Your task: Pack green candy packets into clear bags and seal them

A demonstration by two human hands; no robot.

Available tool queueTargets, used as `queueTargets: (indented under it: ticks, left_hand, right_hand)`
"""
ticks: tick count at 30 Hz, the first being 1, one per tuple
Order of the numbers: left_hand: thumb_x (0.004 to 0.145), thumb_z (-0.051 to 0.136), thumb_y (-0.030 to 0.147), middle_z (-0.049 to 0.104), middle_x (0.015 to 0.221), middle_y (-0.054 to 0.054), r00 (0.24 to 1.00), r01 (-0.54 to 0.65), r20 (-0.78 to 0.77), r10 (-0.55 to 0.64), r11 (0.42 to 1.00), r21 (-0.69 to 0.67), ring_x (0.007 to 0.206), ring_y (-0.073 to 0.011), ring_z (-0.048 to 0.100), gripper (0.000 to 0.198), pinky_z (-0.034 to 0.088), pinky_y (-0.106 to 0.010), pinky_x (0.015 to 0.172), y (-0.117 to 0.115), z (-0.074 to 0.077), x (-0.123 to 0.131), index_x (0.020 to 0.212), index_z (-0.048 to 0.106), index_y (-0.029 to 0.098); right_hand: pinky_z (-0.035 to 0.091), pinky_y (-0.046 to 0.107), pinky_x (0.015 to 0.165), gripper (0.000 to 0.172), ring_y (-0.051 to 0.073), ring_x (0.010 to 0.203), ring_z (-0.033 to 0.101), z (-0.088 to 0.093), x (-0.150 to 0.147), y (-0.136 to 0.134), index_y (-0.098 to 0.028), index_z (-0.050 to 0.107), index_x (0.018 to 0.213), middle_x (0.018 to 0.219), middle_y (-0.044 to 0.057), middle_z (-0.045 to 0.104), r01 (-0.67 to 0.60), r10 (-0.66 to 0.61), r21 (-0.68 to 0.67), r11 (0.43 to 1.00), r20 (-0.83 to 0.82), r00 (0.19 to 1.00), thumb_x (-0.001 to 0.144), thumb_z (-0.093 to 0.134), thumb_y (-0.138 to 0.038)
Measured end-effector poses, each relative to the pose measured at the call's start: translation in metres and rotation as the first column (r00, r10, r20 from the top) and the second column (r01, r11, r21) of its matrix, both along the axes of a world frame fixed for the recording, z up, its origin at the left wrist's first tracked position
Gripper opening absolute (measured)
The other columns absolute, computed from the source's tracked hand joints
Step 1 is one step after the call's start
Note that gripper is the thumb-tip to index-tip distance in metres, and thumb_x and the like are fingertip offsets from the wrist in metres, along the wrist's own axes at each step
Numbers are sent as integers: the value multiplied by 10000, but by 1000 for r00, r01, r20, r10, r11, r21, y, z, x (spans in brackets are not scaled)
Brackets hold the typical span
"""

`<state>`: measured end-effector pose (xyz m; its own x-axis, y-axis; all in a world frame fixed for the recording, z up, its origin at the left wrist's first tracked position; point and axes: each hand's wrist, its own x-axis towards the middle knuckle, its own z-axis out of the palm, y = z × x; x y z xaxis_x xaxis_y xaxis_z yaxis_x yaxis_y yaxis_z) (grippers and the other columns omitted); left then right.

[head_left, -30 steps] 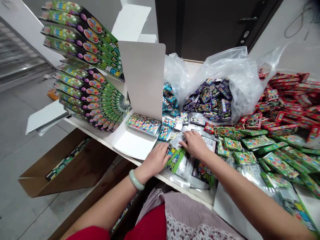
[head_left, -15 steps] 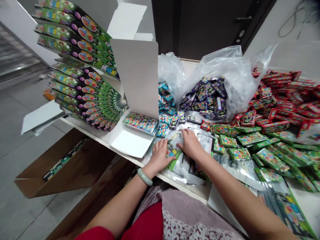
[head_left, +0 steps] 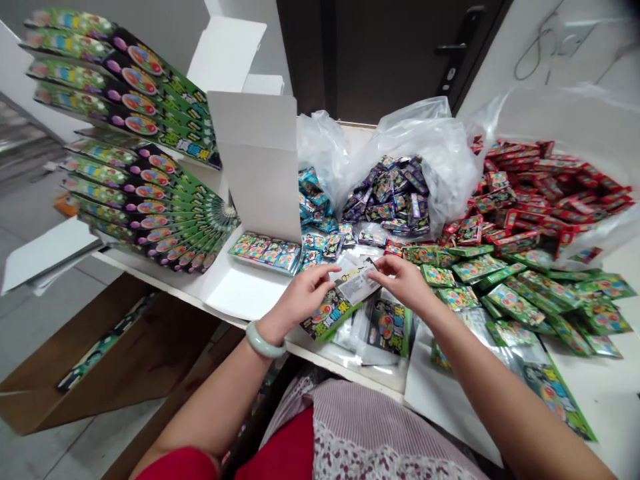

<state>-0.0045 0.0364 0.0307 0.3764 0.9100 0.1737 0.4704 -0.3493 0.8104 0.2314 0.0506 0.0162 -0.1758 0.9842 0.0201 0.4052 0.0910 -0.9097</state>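
A green-and-black printed plastic bag (head_left: 327, 317) with a pale picture panel near its top is stretched between my two hands over the table. My left hand (head_left: 306, 293), wearing a pale green bangle, pinches its upper left edge. Thumb and fingers of my right hand (head_left: 401, 281) pinch the upper right corner. Beneath lie more printed bags (head_left: 385, 327), one with its colourful front facing up. Just left of my left hand stands an open white box (head_left: 253, 290) with its lid raised. A row of small blue-and-red candy boxes (head_left: 267, 250) sits along the back of it.
Fanned stacks of printed green boxes (head_left: 165, 213) rise at the left. Plastic bags of purple boxes (head_left: 390, 193) and blue boxes (head_left: 315, 200) stand behind. Piles of red boxes (head_left: 540, 193) and green boxes (head_left: 525, 300) cover the right. A cardboard carton (head_left: 100, 360) is below the table's left edge.
Both hands have lifted a printed bag off the pile, and it now hangs tilted between them. My right hand has shifted right. The camera view has turned slightly rightward.
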Motion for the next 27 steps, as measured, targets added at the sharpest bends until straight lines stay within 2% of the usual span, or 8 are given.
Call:
queueTargets:
  ticks: [5, 9, 13, 18, 21, 23, 25, 27]
  left_hand:
    - [920, 496, 156, 658, 972, -90, 983, 130, -157, -92, 960, 250, 887, -189, 622, 295, 527, -374, 814, -11, 14, 12, 1201, 586, 164]
    - [918, 515, 175, 626, 1200, -188, 937, 215, -340, -76, 893, 396, 1134, -282, 579, 397, 487, -501, 953, -16, 20, 26, 1310, 499, 113]
    - [932, 483, 154, 689, 1118, -140, 971, 147, -232, -58, 910, 387, 1012, -234, 658, 333, 554, -429, 867, -13, 15, 35, 1253, 571, 151]
    - [877, 574, 171, 732, 1047, -94, 999, -24, 34, 20, 990, 138, 963, -212, 688, 267, 550, -422, 914, -12, 0, 37, 1120, 683, 181]
    - [825, 649, 226, 719, 1116, -103, 964, -146, 205, 167, 983, -115, 1030, -226, 675, 297, 523, -440, 969, -14, -6, 36, 1113, 692, 168]
    - [773, 707, 256, 699, 1168, -114, 919, -152, 321, 228, 957, -246, 1057, -232, 665, 370, 512, -446, 985, -14, -7, 37, 1128, 682, 156]
    - [740, 737, 261, 701, 1165, -110, 876, -107, 416, 244, 939, -326, 1037, -221, 671, 403, 518, -433, 974, -12, -6, 41, 1125, 680, 156]
    - [724, 751, 257, 723, 1107, -94, 834, -46, 493, 248, 922, -385, 975, -200, 683, 370, 540, -397, 928, -10, -6, 46, 1077, 696, 161]
  right_hand:
    - [495, 348, 763, 323, 162, 737, 610, 30, 15, -9, -175, 701, 820, 780, 7, 688, -319, 238, -272, 908, -291, 927, 721, 697, -482]
    - [447, 372, 920, 333, 174, 919, 630, 45, 28, -14, -191, 736, 933, 979, 34, 722, -319, 232, -250, 914, -323, 918, 770, 671, -473]
    - [437, 372, 944, 331, 189, 1009, 620, 47, 29, -14, -197, 729, 965, 1057, 52, 711, -314, 235, -196, 929, -342, 910, 791, 652, -468]
    - [474, 387, 877, 251, 206, 924, 625, 37, 21, -19, -207, 693, 895, 912, 44, 699, -140, 135, -37, 990, -99, 986, 840, 583, -425]
    - [403, 408, 1019, 338, 238, 1194, 522, 27, 16, -35, -230, 605, 1143, 1236, 104, 601, 222, -201, 235, 946, -110, 973, 837, 599, -374]
    - [391, 401, 1047, 550, 240, 1288, 453, 19, 14, -48, -245, 467, 1321, 1400, 131, 480, 331, -287, 172, 928, -239, 928, 816, 623, -397]
    - [442, 406, 996, 613, 252, 1226, 520, 11, 11, -58, -228, 465, 1324, 1353, 145, 535, 163, -178, -71, 984, -356, 917, 785, 645, -458]
    - [488, 407, 919, 530, 248, 1065, 617, 4, 8, -63, -208, 579, 1182, 1167, 121, 661, -48, -81, -250, 967, -481, 873, 750, 670, -502]
